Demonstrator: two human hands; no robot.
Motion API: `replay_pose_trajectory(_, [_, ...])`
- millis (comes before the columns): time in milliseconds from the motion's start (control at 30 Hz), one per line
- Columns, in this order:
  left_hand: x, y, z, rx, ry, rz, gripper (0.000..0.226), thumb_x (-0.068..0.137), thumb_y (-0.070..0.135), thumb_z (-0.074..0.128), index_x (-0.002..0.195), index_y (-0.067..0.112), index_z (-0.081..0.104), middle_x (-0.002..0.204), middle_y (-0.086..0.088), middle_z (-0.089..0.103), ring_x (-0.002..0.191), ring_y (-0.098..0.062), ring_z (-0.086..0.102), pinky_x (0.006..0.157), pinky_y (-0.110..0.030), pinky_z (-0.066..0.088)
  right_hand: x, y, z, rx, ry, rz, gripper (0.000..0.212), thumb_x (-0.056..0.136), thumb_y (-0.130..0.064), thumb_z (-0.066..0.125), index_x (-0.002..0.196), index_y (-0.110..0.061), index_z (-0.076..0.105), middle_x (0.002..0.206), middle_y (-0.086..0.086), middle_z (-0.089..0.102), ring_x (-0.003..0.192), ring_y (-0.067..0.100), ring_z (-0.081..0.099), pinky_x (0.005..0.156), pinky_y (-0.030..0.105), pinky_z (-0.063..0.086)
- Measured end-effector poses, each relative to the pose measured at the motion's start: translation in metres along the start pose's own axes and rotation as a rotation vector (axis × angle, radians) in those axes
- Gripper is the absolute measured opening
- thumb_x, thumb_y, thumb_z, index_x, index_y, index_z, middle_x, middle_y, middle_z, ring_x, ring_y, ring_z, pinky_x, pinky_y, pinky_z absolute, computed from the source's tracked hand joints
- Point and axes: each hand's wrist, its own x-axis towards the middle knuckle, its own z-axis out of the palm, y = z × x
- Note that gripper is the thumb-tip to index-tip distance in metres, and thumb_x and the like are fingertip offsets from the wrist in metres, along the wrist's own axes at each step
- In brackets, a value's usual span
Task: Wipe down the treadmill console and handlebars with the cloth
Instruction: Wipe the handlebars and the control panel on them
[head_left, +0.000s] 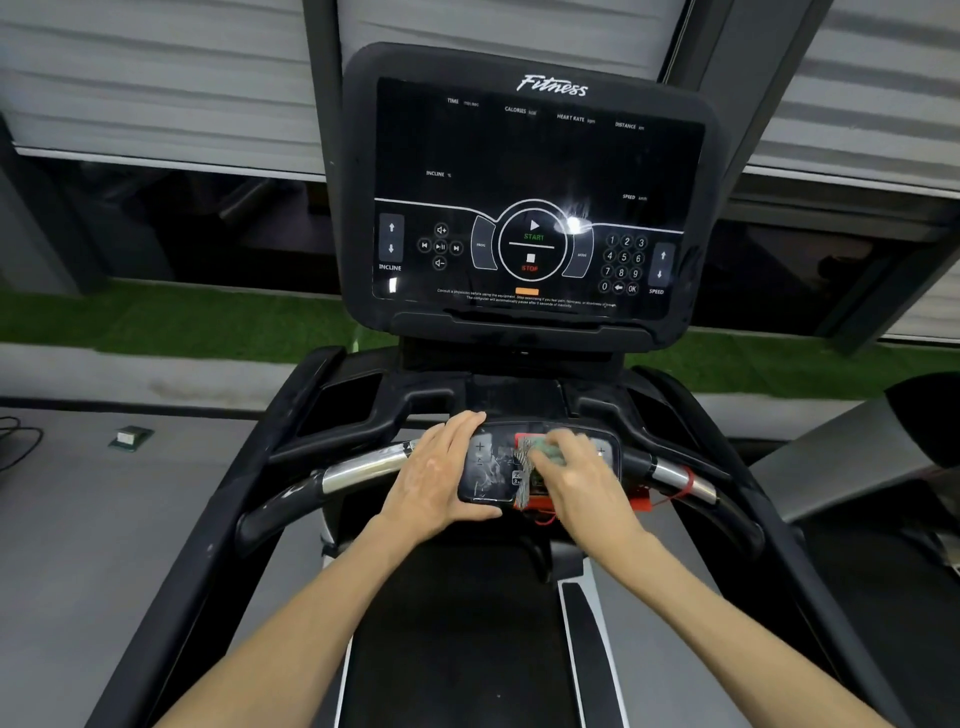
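Observation:
The black treadmill console (535, 171) stands upright ahead, its screen dark with white labels. Below it a small glossy control panel (491, 467) sits in the middle of the handlebar (363, 473), which has chrome sections on both sides. My left hand (441, 467) rests flat on the panel's left edge with the fingers straight and the thumb under its near edge. My right hand (571, 473) presses a small pale green cloth (543, 449) onto the panel's red middle part, fingers curled over it and blurred. Wet streaks show on the panel's left half.
A red safety clip and cord (670, 493) hang by the right chrome grip. The black running belt (457, 623) lies below my forearms. A small box (130, 438) and cables (15, 441) lie on the grey floor at left. Green turf (182, 322) runs behind.

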Motion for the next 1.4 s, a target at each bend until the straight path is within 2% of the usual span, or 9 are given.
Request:
replay_pose_trajectory(133, [0.001,-0.001,0.002,-0.011,0.000,-0.008,0.115,0.061,0.053,0.086,0.151,0.012,0.026,0.153,-0.005,0.035,0.142,-0.019,0.031,0.117,-0.025,0.011,-0.031,-0.010,0.006,0.052,-0.066,-0.104,0.040,0.065,0.008,0.075,0.101,-0.006,0.067,0.102,0.010,0.058,0.084,0.022,0.055,0.069,0.031,0.052])
replay_pose_trajectory(267, [0.001,-0.003,0.002,-0.016,-0.009,-0.009,0.115,0.062,0.054,0.085,0.151,0.014,0.024,0.154,-0.004,0.033,0.142,-0.019,0.030,0.118,-0.026,0.013,-0.007,-0.008,0.000,0.023,-0.060,-0.039,0.033,0.066,0.005,0.078,0.095,-0.007,0.067,0.097,0.010,0.056,0.077,0.022,0.053,0.055,0.028,0.050])
replay_pose_trajectory(367, [0.001,-0.003,0.001,-0.008,-0.011,0.007,0.115,0.062,0.054,0.084,0.152,0.014,0.024,0.154,-0.004,0.033,0.143,-0.018,0.028,0.117,-0.024,0.010,0.021,-0.003,-0.006,-0.019,0.017,0.063,0.030,0.069,0.004,0.077,0.095,-0.007,0.068,0.097,0.012,0.056,0.075,0.023,0.053,0.048,0.026,0.037])
replay_pose_trajectory(667, [0.002,-0.008,0.000,0.024,-0.037,0.043,0.115,0.067,0.059,0.080,0.154,0.014,0.018,0.157,-0.004,0.027,0.145,-0.017,0.023,0.120,-0.028,0.014,-0.025,-0.023,0.005,0.036,-0.050,-0.118,0.043,0.060,0.005,0.080,0.100,-0.006,0.068,0.100,0.011,0.059,0.083,0.023,0.056,0.066,0.031,0.052])
replay_pose_trajectory(800, [0.000,-0.008,0.001,0.156,-0.065,0.078,0.117,0.073,0.067,0.068,0.155,0.012,0.004,0.162,-0.002,0.014,0.147,-0.016,0.014,0.119,-0.025,0.004,0.009,-0.019,-0.001,0.005,-0.012,-0.048,0.037,0.063,0.004,0.080,0.096,-0.007,0.066,0.101,0.012,0.058,0.079,0.024,0.055,0.059,0.029,0.049])
replay_pose_trajectory(867, [0.000,-0.010,0.001,0.205,-0.084,0.079,0.118,0.074,0.074,0.059,0.155,0.012,0.001,0.163,-0.002,0.011,0.147,-0.017,0.014,0.121,-0.030,0.007,0.024,-0.018,-0.004,-0.004,0.033,0.009,0.038,0.062,0.006,0.079,0.096,-0.006,0.066,0.101,0.013,0.057,0.075,0.024,0.054,0.055,0.029,0.047])
replay_pose_trajectory(967, [-0.010,-0.026,-0.001,0.347,-0.054,0.096,0.108,0.082,0.077,0.041,0.155,0.007,0.005,0.162,-0.008,0.015,0.149,-0.020,0.018,0.121,-0.042,0.020,0.021,-0.022,0.001,-0.020,0.059,0.029,0.047,0.060,0.010,0.078,0.103,-0.004,0.067,0.103,0.014,0.057,0.078,0.024,0.053,0.057,0.029,0.048])
replay_pose_trajectory(1167, [-0.058,-0.058,0.000,0.421,0.038,-0.014,0.075,0.097,0.052,0.030,0.153,0.004,0.020,0.158,-0.013,0.027,0.147,-0.025,0.025,0.118,-0.040,0.019,-0.020,-0.037,0.013,0.016,0.001,-0.114,0.058,0.054,0.011,0.080,0.109,-0.002,0.067,0.106,0.015,0.059,0.090,0.026,0.055,0.074,0.032,0.053])
replay_pose_trajectory(1400, [-0.058,-0.049,0.004,0.443,0.031,-0.076,0.077,0.094,0.052,0.036,0.151,0.002,0.025,0.154,-0.016,0.034,0.144,-0.028,0.031,0.117,-0.041,0.022,0.033,-0.027,0.002,0.015,0.030,0.027,0.037,0.064,0.010,0.076,0.097,-0.005,0.065,0.102,0.015,0.054,0.075,0.025,0.051,0.049,0.029,0.046])
